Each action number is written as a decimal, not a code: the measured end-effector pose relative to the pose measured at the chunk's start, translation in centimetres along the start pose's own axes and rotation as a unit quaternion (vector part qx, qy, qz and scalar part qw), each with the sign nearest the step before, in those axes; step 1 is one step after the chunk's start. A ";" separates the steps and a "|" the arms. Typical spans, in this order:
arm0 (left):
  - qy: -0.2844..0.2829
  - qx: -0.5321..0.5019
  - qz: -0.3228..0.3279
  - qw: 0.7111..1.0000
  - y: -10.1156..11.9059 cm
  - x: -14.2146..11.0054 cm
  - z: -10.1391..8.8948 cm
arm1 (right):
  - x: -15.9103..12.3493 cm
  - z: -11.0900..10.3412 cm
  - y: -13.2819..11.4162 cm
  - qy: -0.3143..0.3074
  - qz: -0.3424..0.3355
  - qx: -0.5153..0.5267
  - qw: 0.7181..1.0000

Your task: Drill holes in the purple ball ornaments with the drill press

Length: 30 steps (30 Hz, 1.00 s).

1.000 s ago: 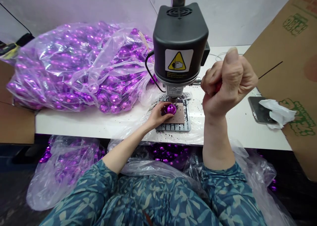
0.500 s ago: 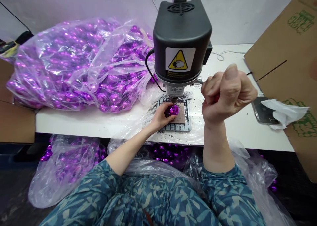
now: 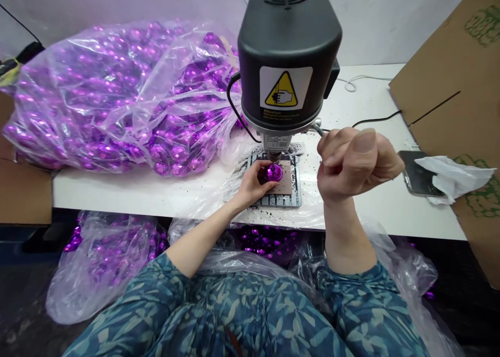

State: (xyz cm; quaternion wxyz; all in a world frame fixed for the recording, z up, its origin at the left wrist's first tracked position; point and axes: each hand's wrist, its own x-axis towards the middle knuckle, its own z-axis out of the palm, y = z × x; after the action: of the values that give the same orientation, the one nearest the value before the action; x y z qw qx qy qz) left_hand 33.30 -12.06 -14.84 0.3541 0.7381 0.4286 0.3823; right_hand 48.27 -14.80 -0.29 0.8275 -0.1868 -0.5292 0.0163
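A shiny purple faceted ball (image 3: 274, 173) is gripped between the thumb and fingers of my left hand (image 3: 253, 184). It rests on a brown square board (image 3: 286, 186), on the slotted metal base (image 3: 295, 199) of a black drill press (image 3: 288, 44). The chuck (image 3: 275, 157) is right above the ball; whether the bit touches it I cannot tell. Out to the right, my right hand (image 3: 357, 161) is closed in a fist round the end of the drill press lever (image 3: 318, 128). Its grip is mostly hidden, with a little red showing.
A big clear bag of purple balls (image 3: 117, 101) fills the left of the white table (image 3: 128, 193). Dark shavings lie round the base. On the right are a phone (image 3: 417, 174), a white tissue (image 3: 455, 174) and a cardboard box (image 3: 449, 81). Another bag (image 3: 113, 263) hangs below.
My right hand has come down slightly with the lever. My left hand stays on the ball. The motor housing looks larger and a little higher in view.
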 end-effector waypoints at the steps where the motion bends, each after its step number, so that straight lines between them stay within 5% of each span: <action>1: 0.002 -0.001 0.002 1.000 0.0 0.0 0.0 | -0.2 -0.1 0.2 0.002 -0.013 0.003 1.000; 9: 0.009 -0.003 0.009 1.000 0.1 0.0 0.0 | -1.1 -0.9 1.7 -0.040 -0.117 0.027 0.992; 20: 0.019 0.000 0.025 1.000 -0.3 -0.1 0.2 | -2.2 -1.5 2.1 -0.066 -0.139 0.036 0.987; 24: 0.029 -0.017 0.036 0.999 -0.4 -0.1 0.3 | -1.1 -0.6 1.0 -0.030 -0.070 0.028 0.997; 30: 0.033 -0.032 0.031 0.998 -0.4 0.1 0.6 | 4.9 2.5 -0.5 0.028 0.163 0.011 0.986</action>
State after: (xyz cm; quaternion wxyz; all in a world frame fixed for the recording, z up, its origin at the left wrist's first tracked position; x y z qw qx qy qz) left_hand 33.69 -11.94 -15.46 0.3510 0.7263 0.4044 0.4310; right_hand 48.11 -13.38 5.09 0.8300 -0.2621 -0.4683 0.1518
